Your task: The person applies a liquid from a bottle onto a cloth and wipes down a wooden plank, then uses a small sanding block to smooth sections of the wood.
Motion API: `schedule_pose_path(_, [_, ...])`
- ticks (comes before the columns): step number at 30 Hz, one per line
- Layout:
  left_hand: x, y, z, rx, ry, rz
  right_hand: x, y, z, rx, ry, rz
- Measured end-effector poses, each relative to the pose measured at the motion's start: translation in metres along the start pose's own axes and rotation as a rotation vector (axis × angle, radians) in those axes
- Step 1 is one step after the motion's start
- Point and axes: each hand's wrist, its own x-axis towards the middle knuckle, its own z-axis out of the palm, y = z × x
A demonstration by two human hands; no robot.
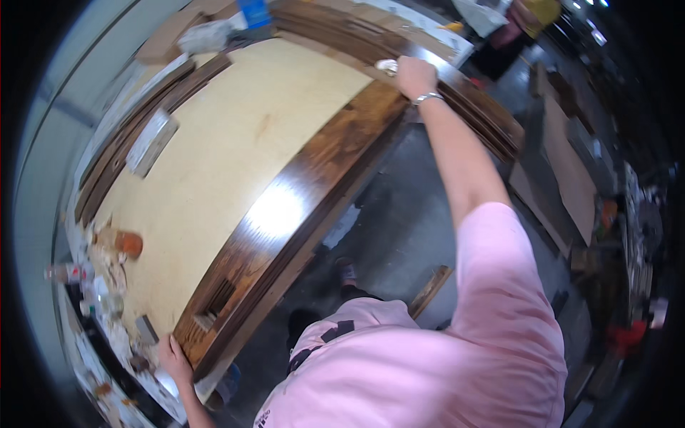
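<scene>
A long, dark brown wooden board [314, 167] with a glossy face lies along the near edge of the pale worktable [235, 143]. Near its left end is a rectangular slot [214, 303]. My left hand [175, 360] is closed on that end, fingers against its edge. At the far right end, my right hand [416, 77] is closed around a crumpled white cloth [387, 67]. The cloth is partly hidden by the fingers and sits by another dark brown board [464, 93], which reaches past the table's right side.
Brown wooden strips [135, 135] and a pale block [152, 143] lie at the table's far left. An orange-brown jar [128, 244] and several bottles stand at the left edge. Flat panels [553, 171] lean at right; a wooden offcut [430, 291] lies on the floor.
</scene>
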Motion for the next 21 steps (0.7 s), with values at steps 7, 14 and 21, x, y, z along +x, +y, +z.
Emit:
schedule_pose_path(7, [-0.005, -0.017, -0.006, 0.085, -0.041, -0.079, -0.163, -0.040, -0.022, 0.823, 0.221, -0.288])
schedule_pose_path(14, [0.000, -0.008, -0.002, 0.036, -0.017, -0.003, -0.246, -0.100, -0.040, 0.905, 0.261, -0.723])
schedule_pose_path(21, [-0.008, -0.019, -0.005, 0.078, 0.011, -0.032, -0.249, -0.104, -0.027, 0.941, 0.292, -0.532])
